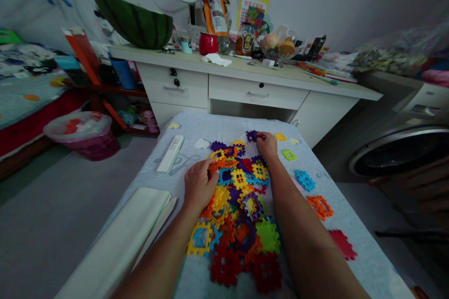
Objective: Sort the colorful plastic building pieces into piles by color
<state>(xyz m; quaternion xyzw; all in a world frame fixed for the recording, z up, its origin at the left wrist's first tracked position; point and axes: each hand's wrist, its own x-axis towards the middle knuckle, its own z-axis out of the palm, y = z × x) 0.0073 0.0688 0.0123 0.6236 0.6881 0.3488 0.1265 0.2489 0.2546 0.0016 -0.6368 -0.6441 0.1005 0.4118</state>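
Observation:
A pile of plastic interlocking building tiles [239, 179] in yellow, orange, blue, purple, red and green covers the middle of the cloth-covered table [185, 124]. My right hand [267, 146] reaches to the pile's far edge, its fingers closed on a purple tile [251, 136]. My left hand [199, 184] is at the pile's left side, thumb and fingers curled around the edge of an orange tile [219, 164]. To the right of my right arm lie separate tiles in a row: yellow [280, 137], green [289, 154], blue [305, 180], orange [320, 208] and red [343, 244].
A narrow white box [170, 154] and a folded white cloth-like sheet [122, 238] lie left of the pile. Behind stands a desk [175, 58] holding half a watermelon [135, 22], jars and papers. A washing machine [393, 126] is at right, a pink bin [84, 138] at left.

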